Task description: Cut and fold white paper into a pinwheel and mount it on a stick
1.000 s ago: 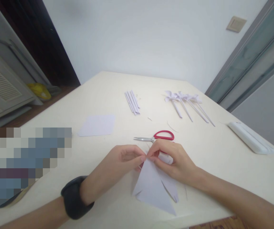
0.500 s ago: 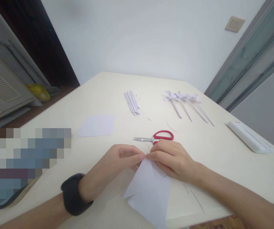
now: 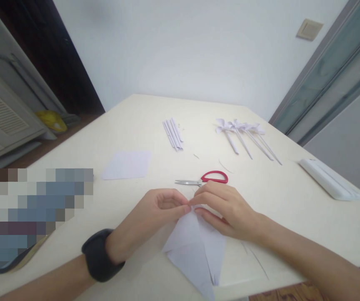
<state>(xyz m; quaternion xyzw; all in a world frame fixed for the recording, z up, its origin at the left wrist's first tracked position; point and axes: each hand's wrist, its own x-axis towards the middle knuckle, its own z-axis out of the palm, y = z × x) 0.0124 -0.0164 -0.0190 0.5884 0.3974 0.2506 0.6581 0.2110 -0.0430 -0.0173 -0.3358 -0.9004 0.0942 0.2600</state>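
Observation:
A white sheet of paper (image 3: 189,251) with cuts running in from its corners hangs toward the table's near edge. My left hand (image 3: 164,209), below a black wristband, pinches its far end between thumb and fingers. Close beside it, my right hand (image 3: 226,209) has its thumb and forefinger at the same end, a little apart; the fingertips partly cover that spot. Just beyond my hands lie red-handled scissors (image 3: 214,172), their blades pointing left and one handle loop hidden by my right hand.
A paper square (image 3: 126,165) lies to the left. Rolled paper sticks (image 3: 173,133) and several paper pinwheels (image 3: 242,133) lie farther back. A white plastic-looking packet (image 3: 328,179) sits at the right edge. Thin paper strips (image 3: 258,261) lie near my right forearm.
The right thumb and forefinger have spread apart slightly at the paper's end. The paper's lower part has shifted, and a long cut in it now shows open. The scissors stay put.

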